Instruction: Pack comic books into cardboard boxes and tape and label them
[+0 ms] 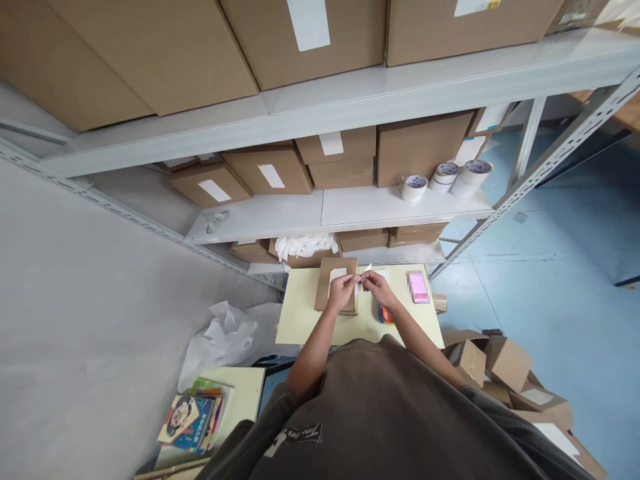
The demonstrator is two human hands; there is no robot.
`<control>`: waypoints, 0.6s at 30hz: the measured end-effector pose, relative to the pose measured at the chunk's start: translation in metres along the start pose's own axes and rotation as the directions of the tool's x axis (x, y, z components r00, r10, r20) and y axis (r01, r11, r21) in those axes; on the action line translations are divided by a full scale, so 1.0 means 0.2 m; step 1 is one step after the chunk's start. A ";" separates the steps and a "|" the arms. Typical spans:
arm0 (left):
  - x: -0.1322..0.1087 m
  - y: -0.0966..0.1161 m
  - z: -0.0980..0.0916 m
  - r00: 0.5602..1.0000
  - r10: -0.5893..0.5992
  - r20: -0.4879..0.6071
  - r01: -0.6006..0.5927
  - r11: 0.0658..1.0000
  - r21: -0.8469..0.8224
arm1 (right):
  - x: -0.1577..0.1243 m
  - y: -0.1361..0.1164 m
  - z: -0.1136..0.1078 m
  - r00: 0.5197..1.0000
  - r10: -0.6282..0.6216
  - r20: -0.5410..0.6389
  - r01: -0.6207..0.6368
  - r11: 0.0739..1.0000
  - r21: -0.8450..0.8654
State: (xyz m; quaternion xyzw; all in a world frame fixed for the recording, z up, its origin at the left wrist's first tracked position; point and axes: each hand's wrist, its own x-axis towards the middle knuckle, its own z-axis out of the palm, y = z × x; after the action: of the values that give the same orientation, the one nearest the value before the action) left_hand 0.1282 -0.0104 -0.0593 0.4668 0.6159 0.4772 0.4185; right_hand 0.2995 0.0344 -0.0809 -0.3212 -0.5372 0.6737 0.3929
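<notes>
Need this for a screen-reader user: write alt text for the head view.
The left hand and right hand pinch a small white slip over a flat cardboard box on a pale yellow table. Behind stand metal shelves with cardboard cartons and rolls of tape.

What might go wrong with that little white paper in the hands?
The small white paper slip is pinched between the left hand and the right hand, so it might tear or crumple. The pink rectangular pad lies near the edge of the pale yellow table, so an arm might knock it off.
</notes>
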 end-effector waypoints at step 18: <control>-0.15 -0.05 -0.01 0.974 -0.123 -0.189 0.093 0.982 -0.164 | 0.00 0.03 0.16 0.988 0.142 -0.066 -0.140 0.989 0.044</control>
State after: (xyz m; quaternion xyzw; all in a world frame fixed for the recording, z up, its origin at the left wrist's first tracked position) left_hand 0.1307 -0.0418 -0.0673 0.3491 0.6403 0.5438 0.4153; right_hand 0.2718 0.0182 -0.0792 -0.3737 -0.4858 0.6988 0.3688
